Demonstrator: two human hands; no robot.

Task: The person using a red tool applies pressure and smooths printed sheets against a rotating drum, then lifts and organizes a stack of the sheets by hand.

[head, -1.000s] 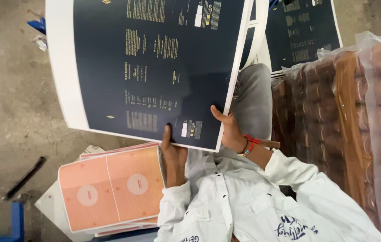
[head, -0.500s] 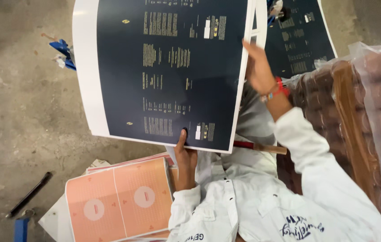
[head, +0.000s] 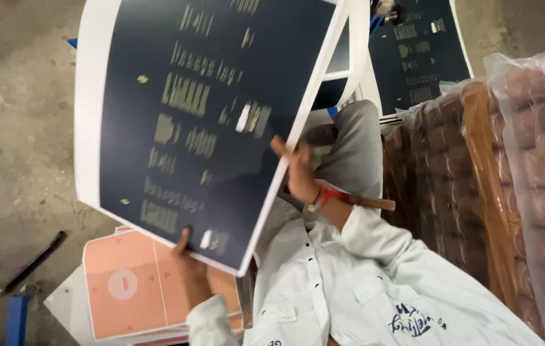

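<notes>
Nearby, wrapped stacks (head: 477, 192) flank the navy sheet (head: 208, 122)

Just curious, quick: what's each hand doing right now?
Left hand: closed on the dark blue printed sheet's lower edge.
Right hand: gripping the same sheet's side edge.

Orange printed sheets (head: 138, 282) lie low, wrapped brown stacks (head: 477, 192) (plastic-covered) at right.

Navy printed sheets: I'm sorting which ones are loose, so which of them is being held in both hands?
The big navy sheet with a white border, tilted across the middle: left hand at its lower edge, right hand at its right edge. The other navy sheet lies untouched beyond the knee.
</notes>
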